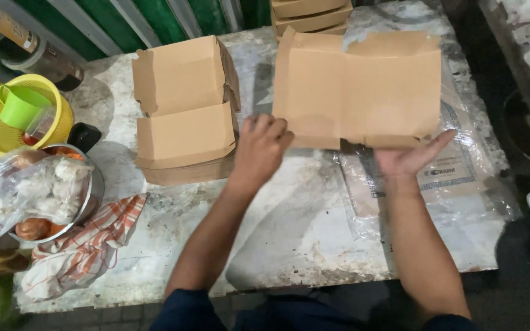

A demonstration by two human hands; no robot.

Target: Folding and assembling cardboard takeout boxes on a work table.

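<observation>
Two hands are shown at a flat brown carton blank [357, 89], which is held above the far right of a worn white table [289, 239]. The left hand [262, 147] is closed on the blank's near left corner, fingers curled over the edge; the right hand [409, 158] lies open, palm up, under the near right edge (support only, no pinch). The blank's long axis runs left to right, its face is turned toward the viewer, and its notched flaps point far. Beneath it a clear plastic sleeve [455, 178] is spread on the table.

Risks, as judged: with only one corner pinched, the blank could tip off the open palm and slide onto the slick sleeve; a fold made against the creases could tear a flap. A stack of folded boxes [185, 116] stands just left, near enough to be knocked by the left elbow.
</observation>
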